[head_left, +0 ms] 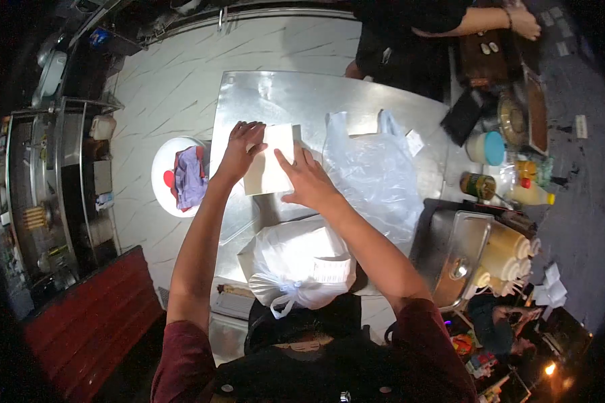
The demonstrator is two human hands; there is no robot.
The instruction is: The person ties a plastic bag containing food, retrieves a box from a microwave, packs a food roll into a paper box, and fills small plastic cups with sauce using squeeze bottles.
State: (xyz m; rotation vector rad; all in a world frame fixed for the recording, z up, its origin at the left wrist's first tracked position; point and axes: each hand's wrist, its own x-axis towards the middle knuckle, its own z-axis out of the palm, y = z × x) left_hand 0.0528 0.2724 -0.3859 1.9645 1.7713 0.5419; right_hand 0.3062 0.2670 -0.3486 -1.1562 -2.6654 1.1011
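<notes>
A white rectangular box (270, 164) lies on the metal table (255, 91) in front of me. My left hand (245, 149) touches its left side, with the fingers pointing away from me and the thumb over the edge. On the box's right side rests my right hand (308, 178), its fingers spread. A translucent plastic bag (370, 168) lies flat just right of my right hand. Nearer to my body stands a full, knotted white plastic bag (292, 258) with a printed slip on it.
At left is a round white container (161, 195) with purple and red cloth. Metal trays (460, 262), sauce bottles (507, 245) and jars (476, 185) stand at right. A person in black (410, 40) works at the upper right. A red bench (94, 322) is at lower left.
</notes>
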